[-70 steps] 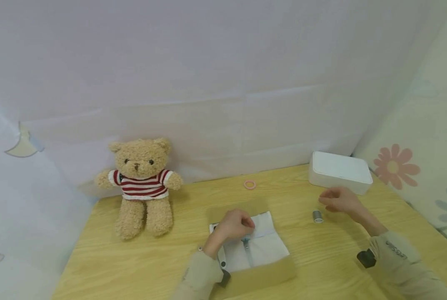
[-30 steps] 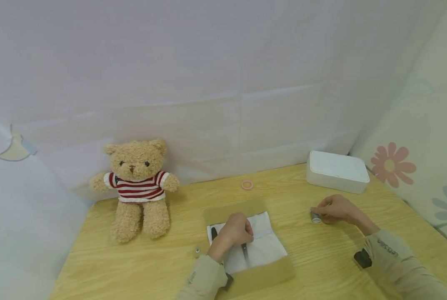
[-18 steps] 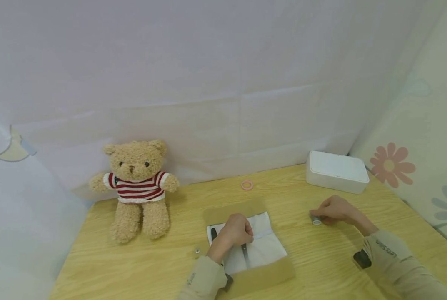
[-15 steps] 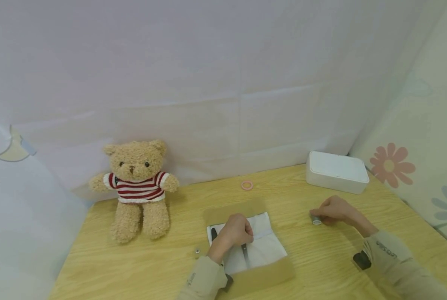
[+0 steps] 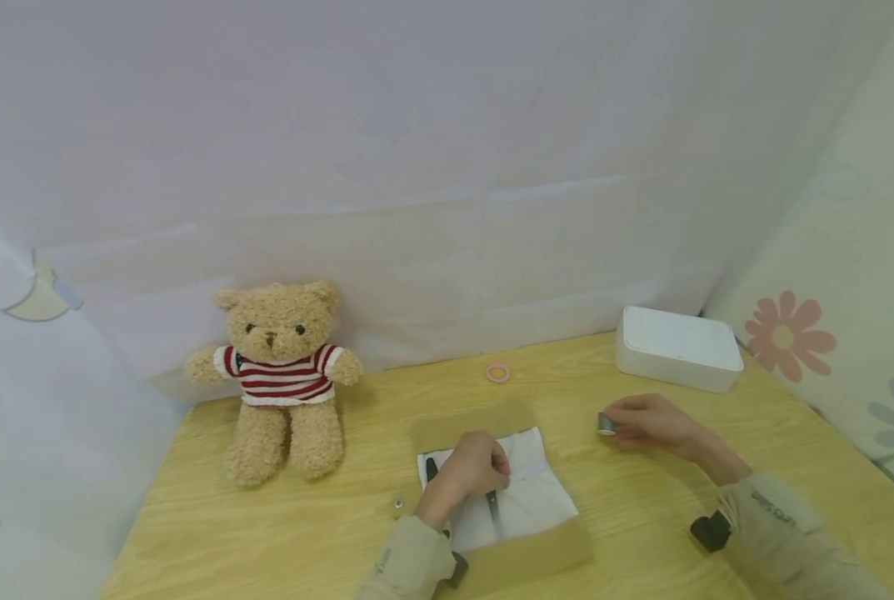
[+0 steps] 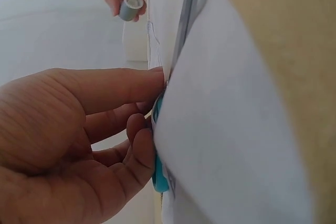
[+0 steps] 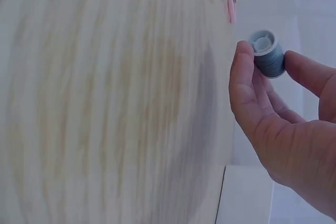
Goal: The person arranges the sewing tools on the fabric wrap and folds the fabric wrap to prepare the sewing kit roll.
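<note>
My right hand (image 5: 652, 429) pinches a spool of grey thread (image 5: 606, 424) between thumb and fingertips. In the right wrist view the spool (image 7: 269, 53) is raised off the tabletop, its pale hollow end showing. My left hand (image 5: 472, 467) stays over a white cloth pouch (image 5: 547, 500) lying on a tan sheet (image 5: 517, 562). In the left wrist view its thumb and fingers pinch the pouch's edge, right beside a teal piece (image 6: 160, 177) partly hidden by the cloth. A dark slim tool (image 5: 492, 504) shows under the hand, and a black handle (image 5: 432, 468) lies at the pouch's left.
A teddy bear (image 5: 282, 367) in a striped sweater sits at the back left of the wooden table (image 5: 267, 533). At the back are a pink ring (image 5: 497, 373) and, farther right, a white box (image 5: 679, 348). A small silver round piece (image 5: 397, 504) lies left of the pouch.
My right hand reached down to the spool, took hold of it, and has lifted it and carried it left towards the pouch. The left hand has stayed almost in place.
</note>
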Motion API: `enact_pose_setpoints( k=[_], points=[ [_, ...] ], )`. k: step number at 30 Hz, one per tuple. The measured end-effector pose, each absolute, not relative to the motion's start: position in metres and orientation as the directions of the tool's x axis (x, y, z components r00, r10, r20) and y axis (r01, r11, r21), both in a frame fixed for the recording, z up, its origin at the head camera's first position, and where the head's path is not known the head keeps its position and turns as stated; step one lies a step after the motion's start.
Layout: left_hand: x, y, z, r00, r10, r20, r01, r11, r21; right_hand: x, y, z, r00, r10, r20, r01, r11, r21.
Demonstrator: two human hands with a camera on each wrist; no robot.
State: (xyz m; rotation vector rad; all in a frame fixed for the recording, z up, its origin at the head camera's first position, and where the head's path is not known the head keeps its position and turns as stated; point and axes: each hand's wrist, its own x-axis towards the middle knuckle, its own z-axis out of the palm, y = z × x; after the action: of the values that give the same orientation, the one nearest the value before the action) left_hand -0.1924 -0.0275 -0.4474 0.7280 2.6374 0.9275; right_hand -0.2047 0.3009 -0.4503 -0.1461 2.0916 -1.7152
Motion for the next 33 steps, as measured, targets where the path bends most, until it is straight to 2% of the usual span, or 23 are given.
enact_pose_setpoints(
  k=[6,14,26,33],
  points=[
    [-0.194,-0.028,-0.448,-0.846,0.523,-0.106,0.344,0.686,0.641,-0.21,0.281,-0.448,-0.889,-0.398,-0.226,0.161,0.191,-0.968],
    [-0.194,-0.028,-0.45,-0.838,0.537,-0.1,0.365,0.687,0.628,-0.22,0.253,-0.454,-0.864,-0.469,-0.183,0.126,0.149,-0.981],
    [-0.195,-0.029,-0.447,-0.836,0.54,-0.094,0.376,0.69,0.618,-0.224,0.195,-0.458,-0.83,-0.527,-0.182,0.125,0.142,-0.982],
    [-0.195,-0.029,-0.449,-0.84,0.533,-0.106,0.353,0.683,0.639,-0.221,0.182,-0.463,-0.818,-0.541,-0.194,0.151,0.124,-0.981]
  ],
)
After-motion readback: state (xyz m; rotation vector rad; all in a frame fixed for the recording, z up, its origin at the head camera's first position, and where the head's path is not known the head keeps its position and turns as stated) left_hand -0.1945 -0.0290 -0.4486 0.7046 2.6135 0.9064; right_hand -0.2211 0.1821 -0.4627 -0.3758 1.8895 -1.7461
